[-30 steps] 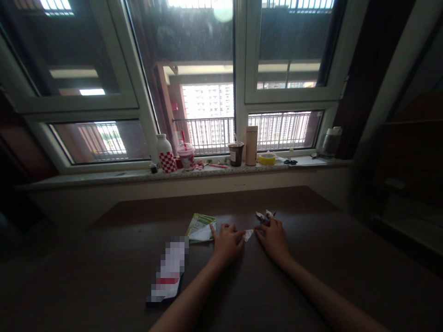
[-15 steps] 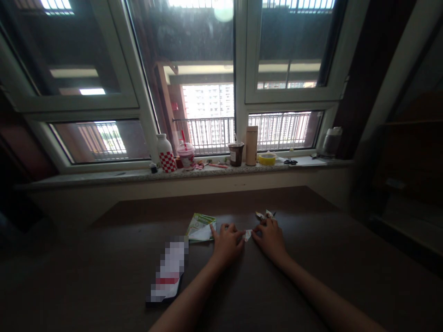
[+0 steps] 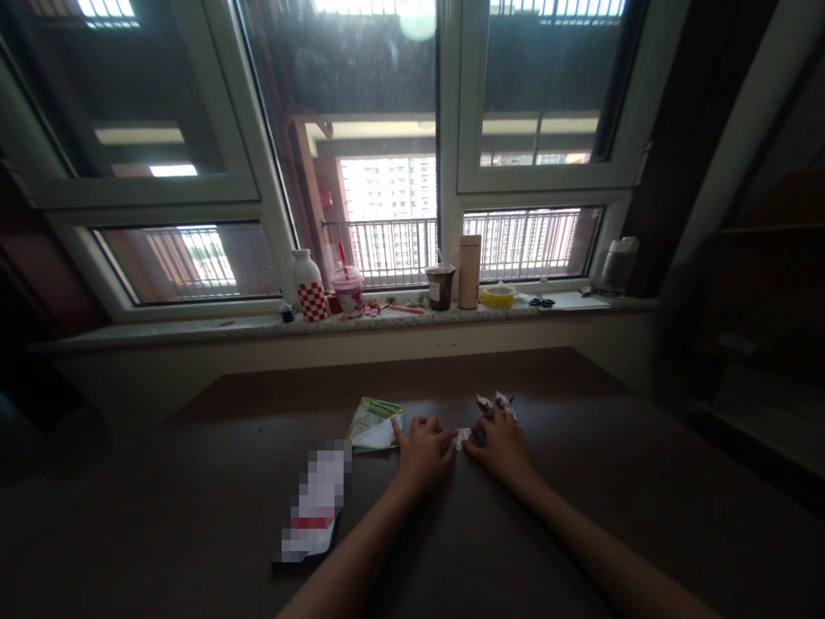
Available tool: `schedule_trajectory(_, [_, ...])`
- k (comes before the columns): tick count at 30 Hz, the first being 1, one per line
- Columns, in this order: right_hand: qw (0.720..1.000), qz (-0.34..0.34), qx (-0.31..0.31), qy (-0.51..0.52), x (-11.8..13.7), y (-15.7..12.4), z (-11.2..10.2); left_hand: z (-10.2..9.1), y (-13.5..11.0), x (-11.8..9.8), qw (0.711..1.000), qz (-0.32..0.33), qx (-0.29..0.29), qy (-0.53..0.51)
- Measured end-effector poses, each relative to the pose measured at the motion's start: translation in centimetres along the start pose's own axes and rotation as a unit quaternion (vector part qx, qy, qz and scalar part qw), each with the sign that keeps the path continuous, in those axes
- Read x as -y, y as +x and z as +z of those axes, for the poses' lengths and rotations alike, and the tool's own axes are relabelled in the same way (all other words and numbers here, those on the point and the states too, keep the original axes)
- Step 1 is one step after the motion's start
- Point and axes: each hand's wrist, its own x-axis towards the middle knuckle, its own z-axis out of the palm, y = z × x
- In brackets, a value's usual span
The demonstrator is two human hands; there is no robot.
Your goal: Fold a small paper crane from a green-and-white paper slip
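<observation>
Fingers of my left hand (image 3: 425, 453) and right hand (image 3: 504, 445) meet opposite edges of a small pale paper piece (image 3: 462, 439) lying between them on the desk (image 3: 619, 499); whether they pinch or merely press, I cannot tell. Uneven pulling could, I judge, tear or skew it. Just beyond my right hand, pointed paper bits (image 3: 501, 399) could be knocked by a knuckle. Leftward, an outstretched finger overlaps the green-and-white packet (image 3: 369, 426) in view; if touching, it might drag it.
</observation>
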Motion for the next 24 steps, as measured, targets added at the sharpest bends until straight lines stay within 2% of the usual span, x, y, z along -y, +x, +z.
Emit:
schedule_trajectory(14, [1.000,-0.010,0.017,0.022,-0.1,-0.6,0.1,0.0,0.0,0.0,1.000,-0.004,0.012,0.004])
schedule_trajectory(24, [0.994,-0.003,-0.014,0.110,-1.3,-0.5,0.4,-0.1,0.0,0.0,1.000,-0.005,0.016,0.003])
